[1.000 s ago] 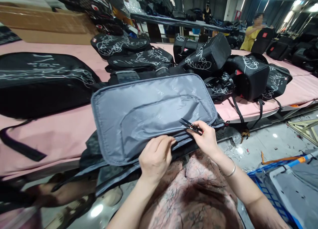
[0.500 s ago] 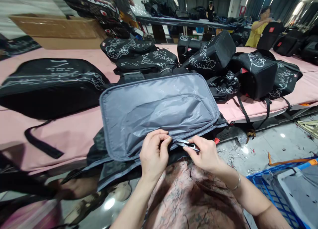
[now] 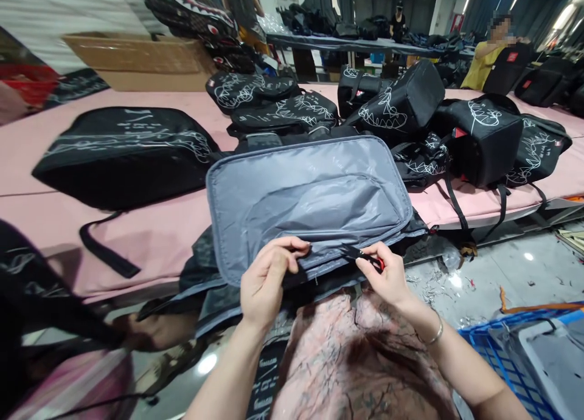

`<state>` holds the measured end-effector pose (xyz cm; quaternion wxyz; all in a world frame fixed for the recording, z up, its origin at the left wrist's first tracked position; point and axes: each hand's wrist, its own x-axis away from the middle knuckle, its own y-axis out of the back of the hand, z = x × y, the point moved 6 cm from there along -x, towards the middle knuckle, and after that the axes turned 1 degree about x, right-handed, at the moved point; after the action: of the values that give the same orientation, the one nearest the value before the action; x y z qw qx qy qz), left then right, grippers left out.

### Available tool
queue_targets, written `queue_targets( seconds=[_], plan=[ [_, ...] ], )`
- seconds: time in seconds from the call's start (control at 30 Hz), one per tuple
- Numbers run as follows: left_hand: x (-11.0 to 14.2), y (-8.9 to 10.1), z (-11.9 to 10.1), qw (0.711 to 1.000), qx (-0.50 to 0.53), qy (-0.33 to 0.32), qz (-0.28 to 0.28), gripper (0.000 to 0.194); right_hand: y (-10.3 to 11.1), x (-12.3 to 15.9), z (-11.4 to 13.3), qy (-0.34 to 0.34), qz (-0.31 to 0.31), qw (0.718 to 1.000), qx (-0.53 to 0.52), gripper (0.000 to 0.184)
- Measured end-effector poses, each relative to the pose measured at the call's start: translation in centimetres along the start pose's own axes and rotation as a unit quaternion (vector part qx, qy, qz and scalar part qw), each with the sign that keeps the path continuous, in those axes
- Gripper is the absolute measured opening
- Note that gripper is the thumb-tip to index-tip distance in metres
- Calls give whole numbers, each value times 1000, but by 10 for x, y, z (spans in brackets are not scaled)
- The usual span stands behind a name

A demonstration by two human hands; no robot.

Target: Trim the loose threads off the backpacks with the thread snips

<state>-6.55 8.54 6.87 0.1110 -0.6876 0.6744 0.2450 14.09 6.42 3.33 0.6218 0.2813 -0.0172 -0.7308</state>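
A backpack lies open in front of me, its grey lining (image 3: 314, 189) facing up and its bound edge toward my body. My left hand (image 3: 269, 277) is at the near edge of that lining, thumb and fingers drawn together; anything between the fingertips is too small to make out. In my right hand (image 3: 385, 274) is a pair of small thread snips (image 3: 358, 253), dark with a bit of red at the handle. Their blades point left along the lining's seam, a short way from the left hand.
Black backpacks with white line drawings (image 3: 132, 158) lie on the pink table (image 3: 182, 225), several of them behind the open one. A cardboard box (image 3: 141, 64) stands at the back left. On the right, a blue crate (image 3: 493, 353) sits on the littered floor. Other people work farther back.
My left hand has moved slightly left and away from the snips. The snips have turned in my right hand and shifted right. The view has swung a little to the left.
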Motion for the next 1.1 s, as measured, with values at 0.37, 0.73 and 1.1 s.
queue_targets(
  seconds=[0.37, 0.73, 1.1],
  plan=[
    [44, -10, -11, 908, -361, -214, 15, 20, -8, 4, 1, 21, -45, 998, -24, 16],
    [39, -9, -7, 938, -308, -155, -24, 7, -31, 35, 13, 167, 23, 982, 89, 16],
    [38, -5, -7, 945, -300, -129, -33, 6, -37, 31, 9, 145, 37, 987, 53, 15]
  ],
)
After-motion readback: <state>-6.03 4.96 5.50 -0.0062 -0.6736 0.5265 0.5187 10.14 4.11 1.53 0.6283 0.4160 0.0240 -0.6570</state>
